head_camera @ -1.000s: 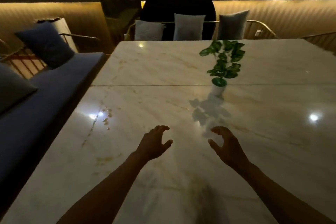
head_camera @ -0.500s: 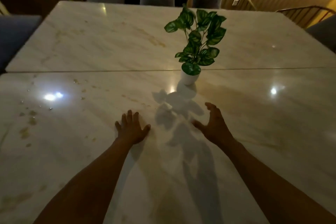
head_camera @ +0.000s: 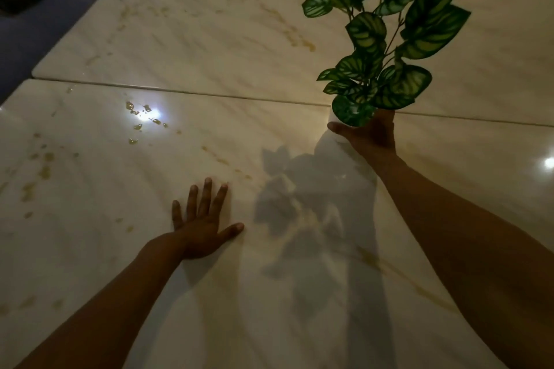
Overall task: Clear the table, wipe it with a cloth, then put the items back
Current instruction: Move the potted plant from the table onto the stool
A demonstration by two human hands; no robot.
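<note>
No legible brand, label or writing on any item. Right hand (head_camera: 370,136) is extended forward, fingers and thumb curled round the small white pot of the potted plant (head_camera: 389,39), which sits near the seam between the two slabs of the marble table (head_camera: 209,39); whether the pot is lifted or touching cannot be told. Left hand (head_camera: 204,225) lies flat, palm down, fingers straight and spread on the near slab. Droplets (head_camera: 141,120) and brownish stains lie to its left.

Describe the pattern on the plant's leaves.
Dark green with pale green stripes between the veins on the leaves; head view.
</note>
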